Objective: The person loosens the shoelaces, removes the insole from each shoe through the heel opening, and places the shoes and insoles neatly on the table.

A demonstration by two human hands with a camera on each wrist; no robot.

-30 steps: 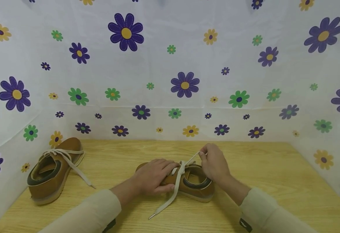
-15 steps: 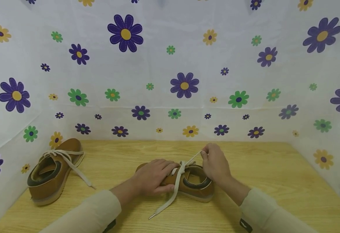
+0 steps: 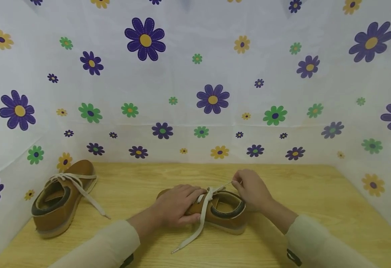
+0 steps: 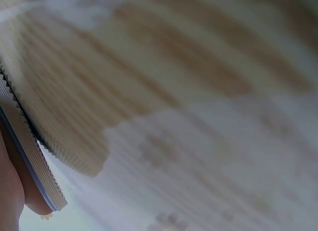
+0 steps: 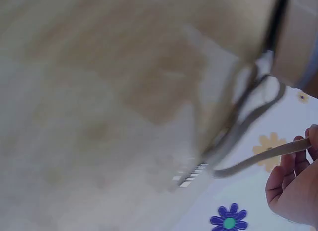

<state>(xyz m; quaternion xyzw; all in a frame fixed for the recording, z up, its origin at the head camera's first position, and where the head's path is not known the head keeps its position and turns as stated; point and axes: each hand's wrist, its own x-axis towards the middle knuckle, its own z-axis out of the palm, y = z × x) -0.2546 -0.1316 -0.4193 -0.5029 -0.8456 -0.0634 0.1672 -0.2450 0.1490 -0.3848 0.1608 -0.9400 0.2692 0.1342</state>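
Observation:
A brown leather shoe (image 3: 227,223) with a dark padded collar lies in the middle of the table, toe to the left. My left hand (image 3: 176,204) holds its front part, fingers over the top and thumb along the near side, covering most of the toe. Between the fingertips of my right hand (image 3: 252,190), at the far side of the opening, I pinch one end of the cream shoelace (image 5: 283,150). That lace runs to a knot (image 3: 210,191) on the tongue. Its other end (image 3: 193,236) hangs over the near side onto the table.
A matching brown shoe (image 3: 53,219) stands at the left of the wooden table (image 3: 302,193), its cream lace (image 3: 93,201) loosely tied and trailing right. White cloth walls (image 3: 182,78) with printed flowers enclose the back and sides.
My right hand has moved a little right and down with the lace end, which now runs lower from the knot. My left hand and both shoes have stayed in place.

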